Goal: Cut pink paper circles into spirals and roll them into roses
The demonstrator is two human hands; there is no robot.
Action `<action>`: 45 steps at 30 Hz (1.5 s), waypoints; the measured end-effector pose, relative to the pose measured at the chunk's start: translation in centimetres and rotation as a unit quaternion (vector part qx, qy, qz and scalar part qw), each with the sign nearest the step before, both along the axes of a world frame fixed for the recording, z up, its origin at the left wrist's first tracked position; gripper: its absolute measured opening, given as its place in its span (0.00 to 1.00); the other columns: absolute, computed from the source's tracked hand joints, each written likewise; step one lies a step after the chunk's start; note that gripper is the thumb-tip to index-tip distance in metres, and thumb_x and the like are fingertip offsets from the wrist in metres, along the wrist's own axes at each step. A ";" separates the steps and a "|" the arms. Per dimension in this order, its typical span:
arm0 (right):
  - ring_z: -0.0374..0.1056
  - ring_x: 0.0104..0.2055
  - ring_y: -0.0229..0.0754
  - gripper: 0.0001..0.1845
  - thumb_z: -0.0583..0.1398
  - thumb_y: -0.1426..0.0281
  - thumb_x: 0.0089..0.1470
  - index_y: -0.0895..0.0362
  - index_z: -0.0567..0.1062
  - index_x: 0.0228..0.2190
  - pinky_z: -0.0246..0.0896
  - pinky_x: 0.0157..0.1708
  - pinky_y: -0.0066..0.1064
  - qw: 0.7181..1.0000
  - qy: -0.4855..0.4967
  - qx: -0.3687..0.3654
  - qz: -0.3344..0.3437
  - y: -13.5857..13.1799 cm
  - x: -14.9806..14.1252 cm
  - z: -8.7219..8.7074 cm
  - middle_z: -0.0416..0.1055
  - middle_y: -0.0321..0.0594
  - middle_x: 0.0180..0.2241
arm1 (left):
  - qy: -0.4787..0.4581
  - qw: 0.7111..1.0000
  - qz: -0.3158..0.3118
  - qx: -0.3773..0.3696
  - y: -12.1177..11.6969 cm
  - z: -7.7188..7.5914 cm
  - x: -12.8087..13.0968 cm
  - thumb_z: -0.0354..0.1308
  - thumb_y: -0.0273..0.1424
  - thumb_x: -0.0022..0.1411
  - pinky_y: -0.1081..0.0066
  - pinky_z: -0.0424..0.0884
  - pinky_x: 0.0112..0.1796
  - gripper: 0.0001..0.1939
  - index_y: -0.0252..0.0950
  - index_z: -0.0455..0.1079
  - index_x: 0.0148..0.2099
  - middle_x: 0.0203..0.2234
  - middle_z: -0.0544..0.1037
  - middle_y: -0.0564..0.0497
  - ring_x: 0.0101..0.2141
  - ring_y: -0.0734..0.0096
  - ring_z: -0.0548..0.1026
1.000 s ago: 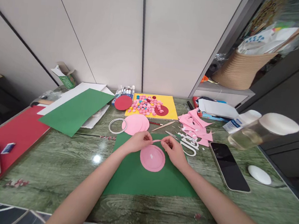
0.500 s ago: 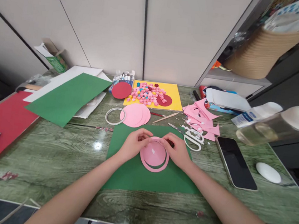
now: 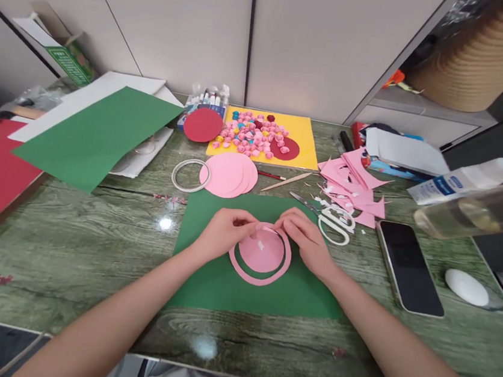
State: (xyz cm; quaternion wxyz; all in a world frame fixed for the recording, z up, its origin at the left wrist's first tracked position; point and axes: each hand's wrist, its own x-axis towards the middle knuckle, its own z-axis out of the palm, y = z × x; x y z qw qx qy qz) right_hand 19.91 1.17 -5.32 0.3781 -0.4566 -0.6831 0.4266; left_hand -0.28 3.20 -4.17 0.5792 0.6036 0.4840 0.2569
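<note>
A pink paper ring [image 3: 260, 280] with a pink paper disc [image 3: 262, 256] inside it lies over a green paper sheet [image 3: 204, 286]. The disc carries a small white patch, and a dark green gap shows around its lower side. My left hand [image 3: 224, 234] pinches the upper left edge of the pink paper. On the upper right, my right hand [image 3: 307, 240] has its fingers closed on the same paper rim. Scissors [image 3: 335, 225] with white handles lie just beyond my right hand. Pink paper circles [image 3: 223, 174] overlap behind my left hand, beside a tape roll [image 3: 190, 175].
Pink rosebud-like pieces [image 3: 253, 134] cover a yellow sheet [image 3: 309, 140] at the back. Pink scraps [image 3: 353, 176] lie right of a wooden stick [image 3: 286, 181]. A phone [image 3: 410, 267], a white mouse [image 3: 466, 287] and bottles stand or lie at right. Another green sheet [image 3: 98, 135] is at left.
The view has shifted, and the table's things sit higher in it. The disc now lies nearer the ring's top, with an even gap below. My right fingers have drawn closer together on the rim.
</note>
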 end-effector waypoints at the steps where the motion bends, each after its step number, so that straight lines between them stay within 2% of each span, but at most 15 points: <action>1: 0.62 0.39 0.40 0.13 0.52 0.66 0.60 0.54 0.74 0.30 0.56 0.41 0.33 1.000 0.000 -0.001 0.001 0.1 0.1 0.0 0.62 0.38 0.34 | -0.007 1.000 0.001 -0.006 0.1 0.0 0.0 0.57 0.37 0.54 0.77 0.64 0.25 0.12 0.32 0.74 0.32 0.23 0.75 0.51 0.22 0.77 0.67; 7: 0.61 0.45 0.43 0.06 0.58 0.66 0.55 0.53 0.74 0.30 0.58 0.41 0.33 1.000 -0.006 0.013 -0.002 0.0 -0.1 -0.1 0.61 0.40 0.39 | -0.022 1.000 0.002 -0.005 0.1 -0.1 -0.1 0.57 0.36 0.54 0.77 0.63 0.24 0.11 0.32 0.73 0.31 0.22 0.75 0.51 0.21 0.78 0.67; 14: 0.62 0.43 0.42 0.05 0.60 0.67 0.53 0.54 0.74 0.28 0.59 0.38 0.34 0.999 -0.032 0.029 -0.011 0.0 -0.3 -0.2 0.62 0.40 0.38 | -0.046 0.999 -0.006 -0.005 -0.3 0.1 0.2 0.57 0.39 0.55 0.77 0.64 0.25 0.13 0.33 0.73 0.32 0.22 0.75 0.51 0.23 0.76 0.69; 20: 0.63 0.43 0.42 0.05 0.60 0.68 0.52 0.55 0.74 0.26 0.58 0.41 0.35 0.997 -0.063 0.032 -0.009 -0.3 -0.5 0.0 0.62 0.40 0.37 | -0.009 1.000 -0.027 0.008 -1.1 0.3 0.7 0.56 0.38 0.55 0.74 0.66 0.29 0.12 0.33 0.73 0.33 0.23 0.76 0.50 0.27 0.72 0.72; 26: 0.62 0.44 0.41 0.14 0.51 0.68 0.61 0.54 0.75 0.29 0.55 0.45 0.35 1.000 -0.020 0.013 -0.002 -0.1 -0.1 0.1 0.62 0.40 0.38 | -0.004 1.000 -0.007 0.007 -0.9 0.1 0.6 0.55 0.39 0.56 0.75 0.64 0.26 0.13 0.33 0.72 0.31 0.22 0.76 0.50 0.24 0.74 0.70; 28: 0.61 0.45 0.41 0.13 0.52 0.68 0.60 0.54 0.74 0.30 0.55 0.46 0.35 1.000 -0.012 0.009 0.003 -0.1 0.0 0.0 0.62 0.40 0.38 | -0.011 1.000 -0.006 -0.003 -0.8 0.2 0.5 0.55 0.40 0.56 0.76 0.64 0.25 0.14 0.33 0.72 0.32 0.21 0.76 0.50 0.23 0.75 0.69; 34: 0.62 0.43 0.41 0.05 0.58 0.67 0.55 0.54 0.73 0.30 0.57 0.42 0.34 1.000 -0.018 0.023 0.010 -0.2 -0.1 0.0 0.62 0.40 0.38 | -0.026 0.999 0.001 -0.021 -0.8 0.4 0.5 0.56 0.39 0.55 0.76 0.64 0.25 0.14 0.32 0.72 0.33 0.21 0.75 0.50 0.23 0.75 0.69; 45: 0.63 0.40 0.42 0.04 0.60 0.67 0.52 0.54 0.73 0.28 0.60 0.37 0.35 0.998 -0.048 0.032 -0.006 -0.1 -0.4 -0.1 0.64 0.40 0.36 | -0.038 0.999 0.001 -0.005 -1.1 0.2 0.7 0.55 0.38 0.55 0.75 0.63 0.26 0.12 0.33 0.71 0.32 0.21 0.75 0.50 0.24 0.74 0.70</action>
